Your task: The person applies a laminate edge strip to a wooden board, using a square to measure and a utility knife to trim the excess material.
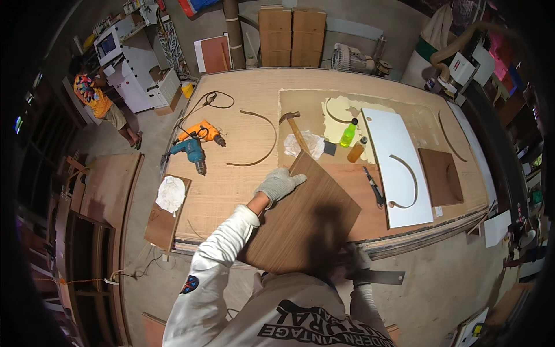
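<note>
Brown rectangular wood-grain board: it fills the lower centre of the frame, tilted, one corner pointing up over the bench, the low end close to the wearer's pale long-sleeved shirt; a dark shadow lies on its right half.
Left hand in a grey knitted glove: centre of the frame, clamped over the board's left edge, thumb on the face; I can't see the fingertips underneath.
Right hand in a grey glove: lower right of centre, in shadow beside the board's lowest part, closed on the left end of a flat dark metal blade with a hole near its free end.
Wide pale wooden workbench: across the middle of the frame, behind the board.
Drills: left of centre, an orange power drill just beside a teal power drill.
Hammer with a wooden handle: upper centre, near a crumpled white cloth.
Bottles: right of centre, a bright green bottle near an amber bottle.
Long white panel: right side of the frame, a thin curved strip lying on it; to its right sits a dark brown square board.
Far floor: upper left, a person in an orange patterned shirt stands by a white machine cabinet.
</note>
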Action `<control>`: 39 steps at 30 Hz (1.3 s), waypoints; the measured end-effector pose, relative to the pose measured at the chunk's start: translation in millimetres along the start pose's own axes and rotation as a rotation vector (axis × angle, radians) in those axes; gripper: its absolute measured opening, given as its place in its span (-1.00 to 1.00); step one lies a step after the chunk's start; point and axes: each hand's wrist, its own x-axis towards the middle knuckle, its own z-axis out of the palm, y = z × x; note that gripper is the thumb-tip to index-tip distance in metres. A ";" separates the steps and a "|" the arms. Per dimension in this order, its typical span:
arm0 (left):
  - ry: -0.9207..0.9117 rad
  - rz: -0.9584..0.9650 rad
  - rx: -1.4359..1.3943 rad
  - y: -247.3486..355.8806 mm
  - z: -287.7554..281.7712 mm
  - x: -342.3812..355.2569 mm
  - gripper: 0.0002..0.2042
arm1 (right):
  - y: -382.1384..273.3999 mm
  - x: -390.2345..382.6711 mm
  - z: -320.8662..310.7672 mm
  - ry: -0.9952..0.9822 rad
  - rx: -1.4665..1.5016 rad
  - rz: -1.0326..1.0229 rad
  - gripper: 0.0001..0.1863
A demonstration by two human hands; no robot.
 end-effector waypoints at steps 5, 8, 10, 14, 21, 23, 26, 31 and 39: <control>0.014 0.136 0.187 65.3 11.2 0.5 -0.38 | -31.2 26.1 3.9 0.227 0.107 0.254 -0.30; 0.037 0.144 0.239 96.6 17.7 4.7 -0.43 | -39.7 18.3 11.0 0.152 -0.004 0.264 -0.39; 0.016 0.125 0.273 120.4 16.4 6.6 -0.47 | -42.5 15.7 10.4 0.096 -0.105 0.253 -0.45; 0.096 0.188 0.299 163.2 33.6 -4.2 -0.50 | -57.8 15.9 23.7 -0.011 -0.163 0.299 -0.55; 0.024 0.245 0.252 252.2 107.3 -28.7 -0.62 | -55.0 30.5 -31.5 -0.036 -0.183 0.333 -0.77; 0.008 0.175 0.228 255.2 110.9 -36.5 -0.53 | -70.7 29.2 18.2 0.096 -0.108 0.458 -0.80; 0.261 0.425 -0.026 247.7 136.6 -13.4 -0.33 | -58.2 37.4 -15.8 -0.012 0.133 0.453 -0.80; -0.113 0.308 -0.801 226.4 154.4 35.3 -0.37 | -43.5 40.3 -27.9 -0.053 0.177 0.450 -0.70; -0.128 0.237 -0.879 250.1 155.9 31.2 -0.64 | -45.0 36.5 -31.9 0.031 0.147 0.469 -0.71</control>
